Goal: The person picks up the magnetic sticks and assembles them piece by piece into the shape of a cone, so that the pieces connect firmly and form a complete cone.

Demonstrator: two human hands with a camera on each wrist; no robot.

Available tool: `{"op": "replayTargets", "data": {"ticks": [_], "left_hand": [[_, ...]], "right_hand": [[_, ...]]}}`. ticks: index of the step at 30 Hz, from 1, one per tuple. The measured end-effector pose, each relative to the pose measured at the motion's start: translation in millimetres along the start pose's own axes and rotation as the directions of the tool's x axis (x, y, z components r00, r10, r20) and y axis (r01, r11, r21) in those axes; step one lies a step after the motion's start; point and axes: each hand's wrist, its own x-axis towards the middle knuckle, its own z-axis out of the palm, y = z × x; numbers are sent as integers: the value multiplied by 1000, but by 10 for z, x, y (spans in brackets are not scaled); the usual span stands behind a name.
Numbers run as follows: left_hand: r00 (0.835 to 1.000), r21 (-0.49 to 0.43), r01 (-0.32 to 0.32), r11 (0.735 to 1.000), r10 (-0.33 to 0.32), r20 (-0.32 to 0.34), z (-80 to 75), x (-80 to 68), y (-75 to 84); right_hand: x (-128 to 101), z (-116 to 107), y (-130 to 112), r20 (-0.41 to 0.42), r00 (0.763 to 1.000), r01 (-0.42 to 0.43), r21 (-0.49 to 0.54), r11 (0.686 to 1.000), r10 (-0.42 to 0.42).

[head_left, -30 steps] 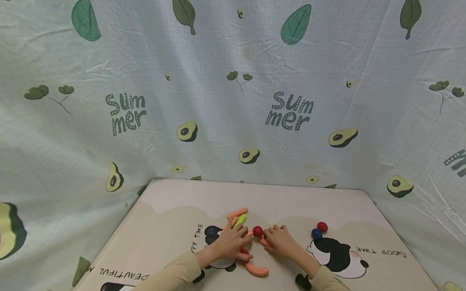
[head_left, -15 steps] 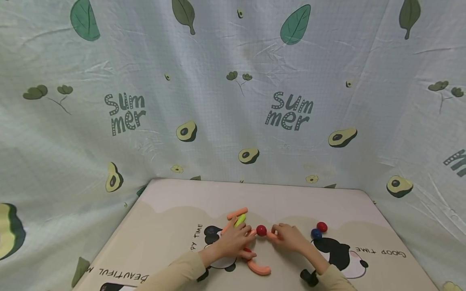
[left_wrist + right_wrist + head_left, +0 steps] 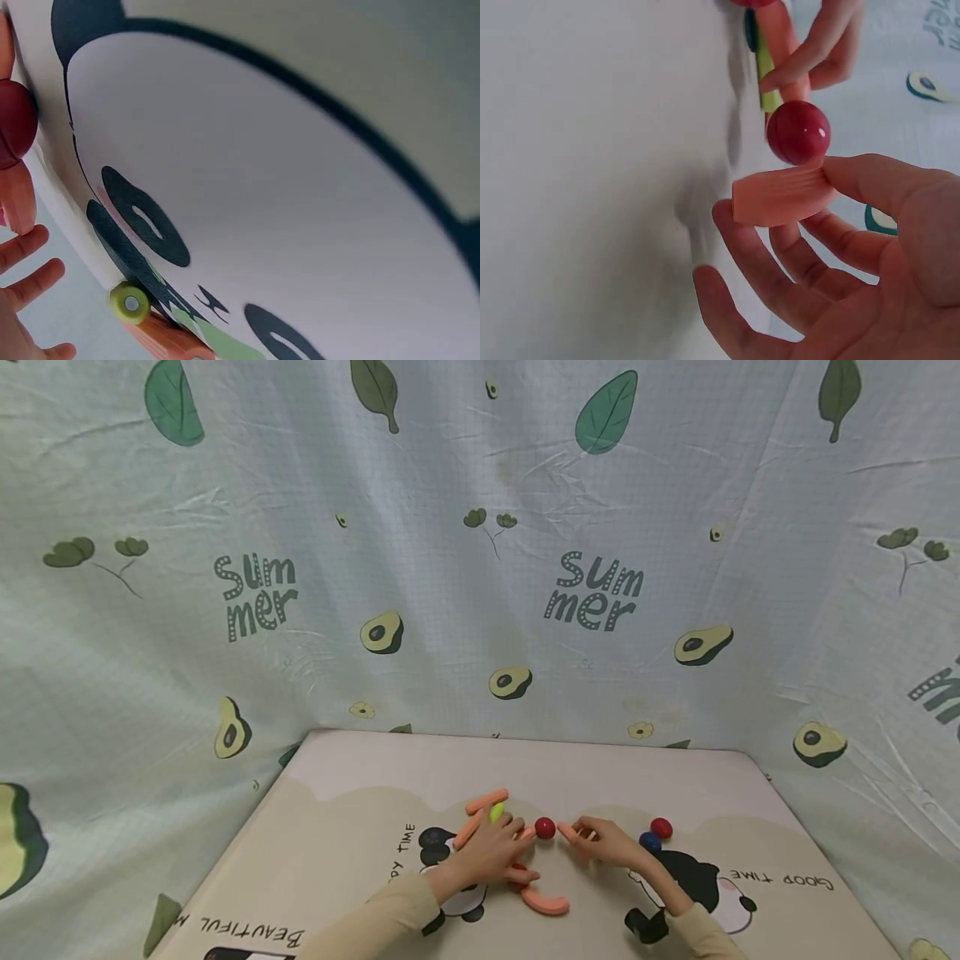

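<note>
My right hand [image 3: 606, 844] pinches a short orange stick [image 3: 780, 196] between thumb and fingers, just off the mat. One end of the stick sits close beside a red ball [image 3: 545, 827], also the red ball [image 3: 799, 132]. My left hand [image 3: 491, 853] lies low on the mat left of the ball. Its fingertips [image 3: 821, 45] touch another orange stick [image 3: 780, 34] that runs to the ball. A green stick [image 3: 766, 75] lies alongside that one. In the left wrist view the red ball [image 3: 15, 124] and an orange stick [image 3: 19, 199] show at the left edge.
Two more orange sticks [image 3: 487, 800] and a green piece [image 3: 497, 812] lie beyond my left hand. A curved orange piece [image 3: 546, 902] lies nearer me. A red ball [image 3: 661, 827] and a blue ball [image 3: 649, 841] sit right of my right hand. The panda-print mat [image 3: 360, 852] meets hanging cloth [image 3: 480, 568].
My right hand has moved up and to the right with its orange stick, from below the red ball to beside it. The ball has shifted slightly right. My left hand stayed almost still.
</note>
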Motion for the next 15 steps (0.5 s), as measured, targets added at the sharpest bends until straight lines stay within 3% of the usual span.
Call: {"op": "replayTargets", "data": {"ticks": [3, 7, 15], "left_hand": [[1000, 3, 15, 1000, -15, 4, 2, 26, 19], [999, 19, 32, 999, -32, 11, 17, 56, 28], [996, 6, 40, 999, -40, 78, -8, 100, 10]], "right_hand": [[-12, -17, 35, 33, 998, -57, 125, 991, 53], [-22, -43, 56, 88, 991, -125, 275, 953, 105], [3, -77, 120, 142, 980, -184, 406, 895, 137]]}}
